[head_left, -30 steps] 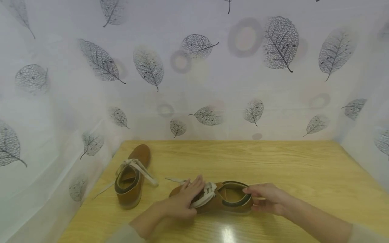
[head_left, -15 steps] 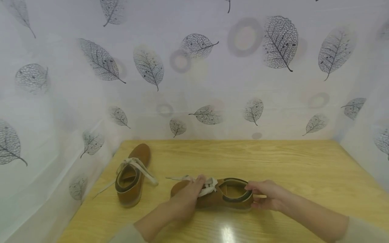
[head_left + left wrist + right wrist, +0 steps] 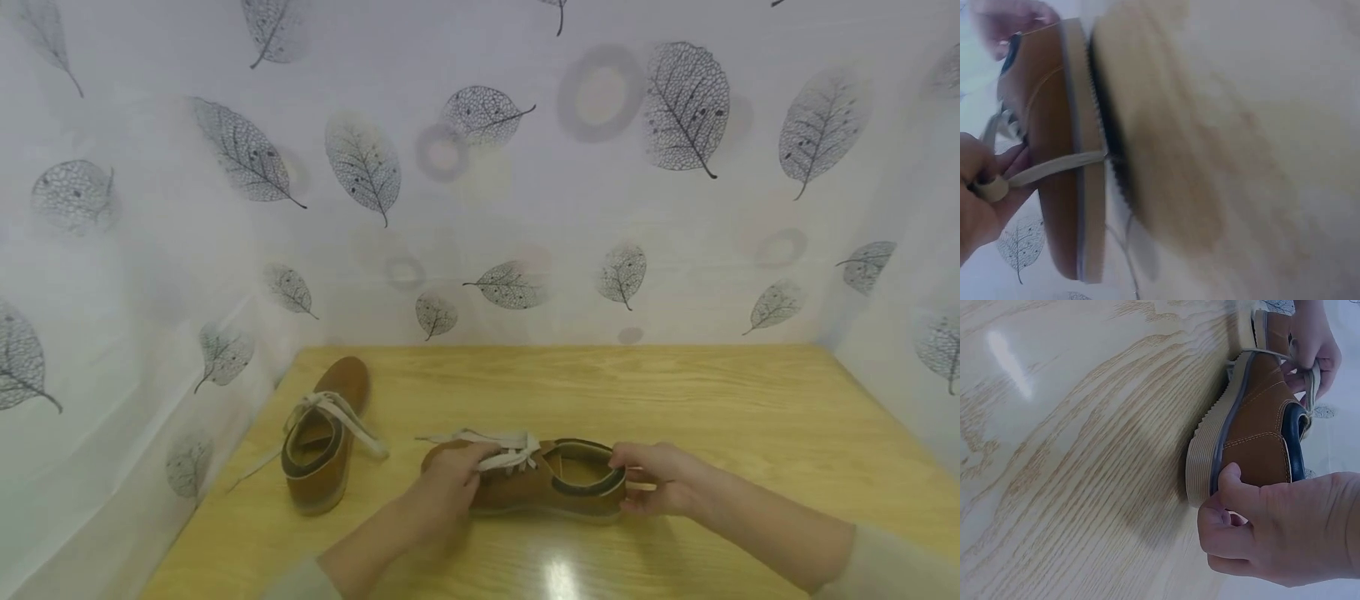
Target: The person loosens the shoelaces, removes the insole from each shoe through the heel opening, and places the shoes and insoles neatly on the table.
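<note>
A brown lace-up shoe (image 3: 517, 492) with a dark padded collar lies sideways on the wooden table, toe to the left. My left hand (image 3: 446, 487) is over its toe end, its fingers holding the cream shoelace (image 3: 1060, 165), which crosses the side of the shoe in the left wrist view. Part of the lace is hidden by those fingers. At the heel, my right hand (image 3: 660, 479) grips the back of the shoe, thumb and fingers at the collar and heel. In the right wrist view, the right hand's fingers (image 3: 1225, 540) are curled beside the pale ridged sole (image 3: 1200, 462).
The matching brown shoe (image 3: 318, 475) stands at the left of the table, toe pointing away, its laces tied in a bow (image 3: 333, 404). Leaf-printed white curtain (image 3: 525, 208) hangs behind and at both sides of the wooden table (image 3: 712, 400).
My left hand has moved from lying flat across the laces down toward the near side of the toe, and now holds a lace. My right hand stays at the heel.
</note>
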A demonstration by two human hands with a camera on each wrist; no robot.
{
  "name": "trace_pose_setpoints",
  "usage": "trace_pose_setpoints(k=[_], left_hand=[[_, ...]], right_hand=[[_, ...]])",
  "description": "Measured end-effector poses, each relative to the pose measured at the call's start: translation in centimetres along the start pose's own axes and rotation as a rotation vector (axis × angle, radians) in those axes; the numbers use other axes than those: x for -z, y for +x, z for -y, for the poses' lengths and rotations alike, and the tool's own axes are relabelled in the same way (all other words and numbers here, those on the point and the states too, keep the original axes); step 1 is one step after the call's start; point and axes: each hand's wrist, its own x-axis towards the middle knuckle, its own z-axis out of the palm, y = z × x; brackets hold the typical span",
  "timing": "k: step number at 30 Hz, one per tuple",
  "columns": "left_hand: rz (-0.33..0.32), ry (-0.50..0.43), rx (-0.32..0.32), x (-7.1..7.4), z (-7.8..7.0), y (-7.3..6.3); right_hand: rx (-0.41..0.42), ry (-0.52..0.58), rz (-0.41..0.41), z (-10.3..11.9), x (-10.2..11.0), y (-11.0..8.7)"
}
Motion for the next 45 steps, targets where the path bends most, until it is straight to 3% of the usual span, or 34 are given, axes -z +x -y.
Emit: trace_pose_setpoints(k=[3, 7, 14, 19, 25, 32, 38, 42, 45], left_hand=[[-0.011, -0.253, 0.135, 0.6, -0.2, 0.5], [-0.027, -0.551, 0.243, 1.1, -0.4, 1.2], [0.157, -0.955, 0.420, 0.9, 1.0, 0.5], [0.240, -1.120, 0.507, 0.5, 2.1, -0.7], [0.265, -1.276, 0.609, 0.2, 2.0, -2.4], [0.363, -1.415, 0.590, -0.5, 1.9, -4.5], [0.452, -1.576, 0.530, -1.1, 2.1, -5.6], [0.550, -1.604, 0.475, -1.2, 2.1, -5.8], [0.615, -1.586, 0.392, -1.0, 2.1, -5.9]], right_hand=[[-0.010, 0.019, 0.000, 0.0, -0.2, 0.0], [-0.004, 0.020, -0.017, 0.1, -0.4, 0.1], [0.010, -0.008, -0.041, 0.1, -0.2, 0.3], [0.007, -0.010, -0.035, 0.0, -0.2, 0.4], [0.001, 0.015, -0.024, 0.0, -0.3, 0.4], [-0.001, 0.025, -0.029, 0.1, -0.4, 0.3], [0.012, 0.012, -0.024, 0.0, -0.2, 0.3], [0.027, -0.017, -0.021, -0.1, 0.1, 0.3], [0.032, -0.022, -0.028, -0.2, 0.1, 0.3]])
